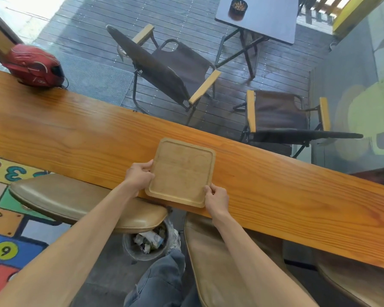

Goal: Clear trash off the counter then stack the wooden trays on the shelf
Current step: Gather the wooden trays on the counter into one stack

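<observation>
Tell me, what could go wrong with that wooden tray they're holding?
The wooden tray juts over the counter edge; the left hand and right hand pinch only its edges, so it might slip and drop toward the trash bin below. Lifting it, an elbow could bump the stool.

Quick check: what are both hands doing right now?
Left hand: closed on the left edge of the wooden tray.
Right hand: closed on the tray's near right corner.
</observation>
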